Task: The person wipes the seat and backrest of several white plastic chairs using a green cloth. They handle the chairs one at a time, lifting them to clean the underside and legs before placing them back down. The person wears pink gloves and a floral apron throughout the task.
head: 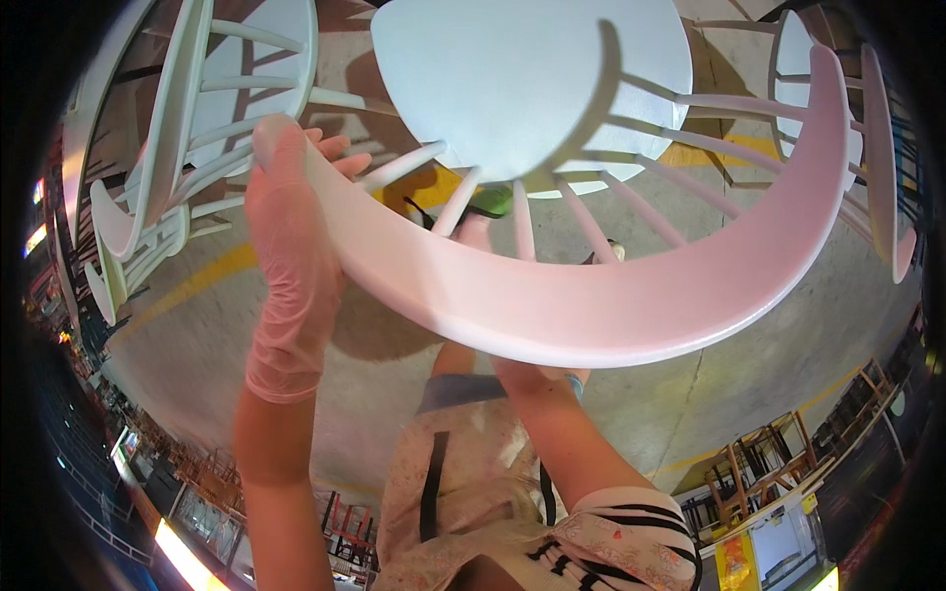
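Observation:
A pale chair with a curved backrest rail (576,310) and several round spindles stands in front of me, its light seat (517,81) beyond the rail. My left hand (295,221), in a thin pink glove, is on the left end of the rail, its thumb side resting on the surface and its fingertips showing on the inner side. My right forearm reaches in beneath the middle of the rail; the rail hides the right hand. Shadows of the rail and spindles fall on the seat.
Similar pale chairs stand close at the left (166,118) and the right (879,162). The concrete floor (635,421) bears yellow lines. Wooden chair frames (761,458) are stacked at the lower right. My foot in a green shoe (494,201) is under the chair.

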Tool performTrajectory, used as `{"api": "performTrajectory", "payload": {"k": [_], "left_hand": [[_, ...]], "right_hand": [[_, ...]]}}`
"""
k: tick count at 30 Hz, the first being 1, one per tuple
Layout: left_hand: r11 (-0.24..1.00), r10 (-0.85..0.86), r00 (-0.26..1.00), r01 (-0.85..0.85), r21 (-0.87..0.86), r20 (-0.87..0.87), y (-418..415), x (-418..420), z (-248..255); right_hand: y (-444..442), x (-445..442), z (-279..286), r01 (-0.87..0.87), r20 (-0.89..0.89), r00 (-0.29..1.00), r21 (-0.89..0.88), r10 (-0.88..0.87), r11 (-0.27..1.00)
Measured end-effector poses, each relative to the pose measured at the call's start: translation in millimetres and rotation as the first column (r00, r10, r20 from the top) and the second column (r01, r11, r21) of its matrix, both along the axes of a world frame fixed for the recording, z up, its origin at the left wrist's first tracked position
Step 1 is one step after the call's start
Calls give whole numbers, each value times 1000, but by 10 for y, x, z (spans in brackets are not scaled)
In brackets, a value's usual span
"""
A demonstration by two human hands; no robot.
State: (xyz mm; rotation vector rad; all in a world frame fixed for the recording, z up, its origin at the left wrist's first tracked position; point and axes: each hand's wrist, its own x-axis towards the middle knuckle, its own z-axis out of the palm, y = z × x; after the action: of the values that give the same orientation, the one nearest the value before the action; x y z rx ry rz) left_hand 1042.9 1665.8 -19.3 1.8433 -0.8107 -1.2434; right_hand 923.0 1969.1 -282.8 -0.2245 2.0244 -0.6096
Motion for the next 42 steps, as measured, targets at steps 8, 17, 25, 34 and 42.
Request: {"api": "performTrajectory", "payload": {"k": [8,17,25,34,42], "left_hand": [[999,-34,999,34,28,-13,32,28,22],[998,32,999,-32,49,-10,-26,-14,60],[1000,19,1000,-19,23,-20,-14,9,26],[999,9,994,-5,36,-108,-6,8,11],[1000,5,993,-6,-9,-115,-8,50,32]], "right_hand": [[37,223,-16,0,11,1000,36,-1,999],[107,499,-20,15,45,999,88,-19,996],[-138,785,-39,27,54,998,78,-31,997],[-261,961,-117,27,59,998,62,-31,998],[-411,465,-110,-44,16,999,53,44,998]]}}
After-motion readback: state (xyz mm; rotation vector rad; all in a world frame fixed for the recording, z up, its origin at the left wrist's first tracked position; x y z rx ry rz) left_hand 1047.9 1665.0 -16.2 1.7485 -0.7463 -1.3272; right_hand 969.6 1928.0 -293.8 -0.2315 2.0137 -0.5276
